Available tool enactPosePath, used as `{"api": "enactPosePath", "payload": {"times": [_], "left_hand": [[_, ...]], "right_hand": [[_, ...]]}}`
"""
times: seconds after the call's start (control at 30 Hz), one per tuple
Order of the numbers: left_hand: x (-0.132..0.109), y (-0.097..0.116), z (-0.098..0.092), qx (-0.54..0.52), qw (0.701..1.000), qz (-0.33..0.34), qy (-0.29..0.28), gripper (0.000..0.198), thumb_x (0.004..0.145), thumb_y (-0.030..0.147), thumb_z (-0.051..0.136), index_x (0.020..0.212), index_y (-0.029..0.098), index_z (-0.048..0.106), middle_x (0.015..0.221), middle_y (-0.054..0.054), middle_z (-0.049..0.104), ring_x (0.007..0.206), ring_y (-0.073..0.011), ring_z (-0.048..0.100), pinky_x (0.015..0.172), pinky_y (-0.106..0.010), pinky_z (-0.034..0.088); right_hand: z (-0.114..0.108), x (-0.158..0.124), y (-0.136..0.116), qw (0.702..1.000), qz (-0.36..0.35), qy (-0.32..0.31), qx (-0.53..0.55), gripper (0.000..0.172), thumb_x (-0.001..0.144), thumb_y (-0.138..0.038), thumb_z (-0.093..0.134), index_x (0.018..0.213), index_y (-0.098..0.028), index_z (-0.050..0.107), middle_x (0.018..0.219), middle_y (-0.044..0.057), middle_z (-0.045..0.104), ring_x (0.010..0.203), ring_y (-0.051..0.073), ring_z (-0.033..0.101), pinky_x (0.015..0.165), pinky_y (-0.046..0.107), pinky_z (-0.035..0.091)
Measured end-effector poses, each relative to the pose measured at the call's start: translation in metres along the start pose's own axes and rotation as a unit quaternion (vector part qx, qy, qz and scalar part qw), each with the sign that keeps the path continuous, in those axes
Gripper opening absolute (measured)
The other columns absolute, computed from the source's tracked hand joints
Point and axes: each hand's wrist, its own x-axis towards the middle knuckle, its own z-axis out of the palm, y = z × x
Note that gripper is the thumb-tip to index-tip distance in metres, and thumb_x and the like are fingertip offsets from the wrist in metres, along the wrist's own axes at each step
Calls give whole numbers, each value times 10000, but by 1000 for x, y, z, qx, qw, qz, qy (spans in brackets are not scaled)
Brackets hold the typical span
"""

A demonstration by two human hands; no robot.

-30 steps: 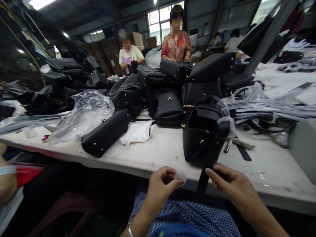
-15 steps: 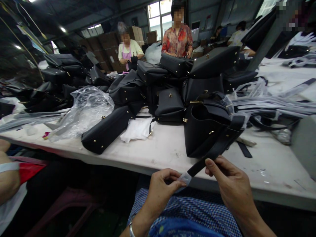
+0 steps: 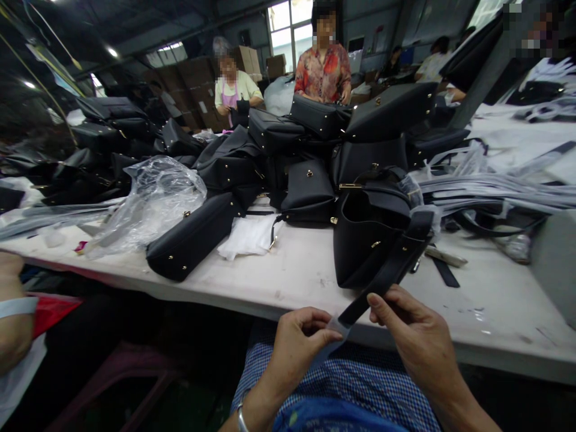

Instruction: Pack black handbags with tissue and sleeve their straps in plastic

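Note:
A black handbag [image 3: 369,234] stands open on the white table [image 3: 297,270] in front of me. Its black strap [image 3: 387,270] runs down from the bag's right side to the table edge. My right hand [image 3: 414,336] grips the strap's lower end with closed fingers. My left hand [image 3: 297,345] pinches a small clear plastic film [image 3: 338,327] that sits at the strap's tip. Both hands hover just below the table edge, above my checked lap.
Several black bags [image 3: 310,192] are piled across the table's middle and left. A crumpled clear plastic bag [image 3: 153,204] and white paper [image 3: 247,237] lie near them. Loose straps [image 3: 495,192] cover the right. Two people [image 3: 324,66] stand behind the pile. Another person's arm [image 3: 13,318] is at left.
The strap hung straight down from the bag; my right hand has lifted its end so it slants up to the bag. My left hand keeps the plastic film pinched at the tip.

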Motion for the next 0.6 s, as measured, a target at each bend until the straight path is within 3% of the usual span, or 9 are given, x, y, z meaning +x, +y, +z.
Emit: {"api": "enactPosePath", "payload": {"times": [0.33, 0.6], "left_hand": [[2, 8, 1, -23, 1000, 2, 2, 118, 669, 197, 827, 771, 163, 777, 745, -56, 775, 714, -197, 711, 647, -235, 520], [21, 15, 23, -51, 998, 38, -7, 265, 791, 380, 770, 890, 134, 767, 834, -95, 780, 771, -205, 704, 683, -254, 516]], "right_hand": [[1, 3, -4, 999, -23, -28, -1, 342, 887, -433, 669, 625, -214, 639, 653, -10, 586, 589, 145, 579, 581, 238, 455], [2, 10, 4, 1000, -16, -20, 8, 294, 872, -468, 669, 714, -221, 662, 681, -2, 636, 631, 172, 650, 593, 241, 501]]}}
